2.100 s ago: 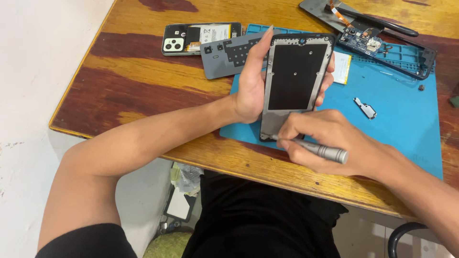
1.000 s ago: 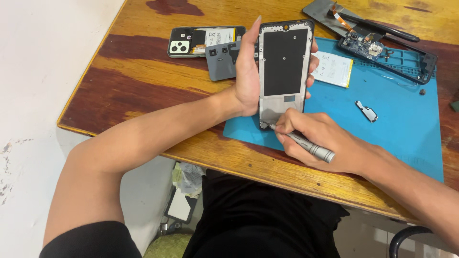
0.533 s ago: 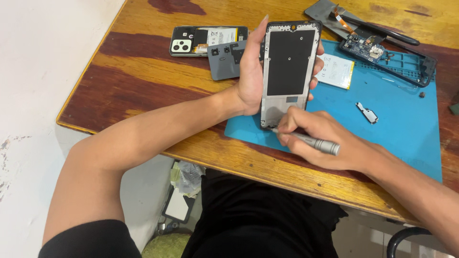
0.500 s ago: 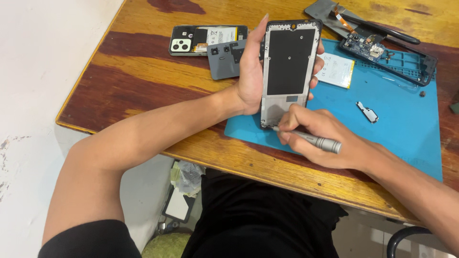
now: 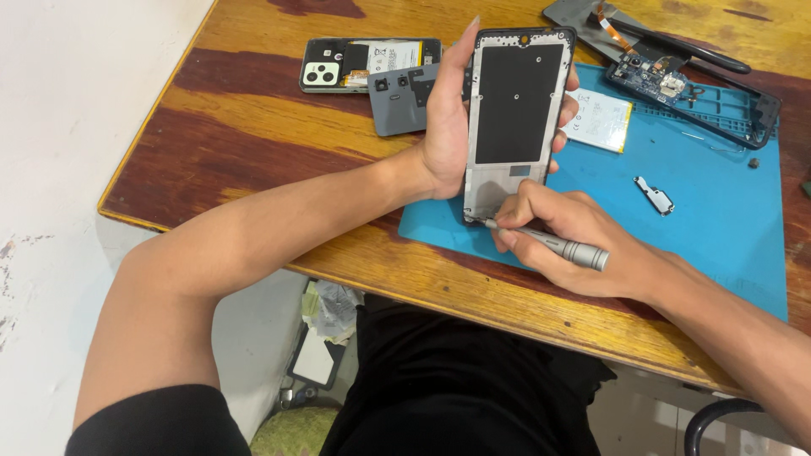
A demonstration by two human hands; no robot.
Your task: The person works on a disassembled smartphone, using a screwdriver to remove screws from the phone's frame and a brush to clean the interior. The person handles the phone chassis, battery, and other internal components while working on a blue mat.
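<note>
My left hand [image 5: 446, 127] grips an opened phone frame [image 5: 515, 110] upright by its long edges, its grey and black inner side facing me. My right hand [image 5: 574, 236] is closed around a slim silver screwdriver [image 5: 553, 246]. The tip of the screwdriver touches the frame's lower left corner. Both hands are over the near left part of a blue work mat [image 5: 693, 211] on a wooden table [image 5: 253, 127].
A second opened phone [image 5: 363, 63] and a grey cover plate [image 5: 401, 100] lie on the table at the left. A white battery [image 5: 600, 121], a small metal bracket [image 5: 655, 195] and a disassembled frame with circuit board [image 5: 693, 93] sit on the mat. The table's near edge runs below my hands.
The phone frame has shifted slightly right and upright in my left hand, and the screwdriver tip has moved to its lower left corner.
</note>
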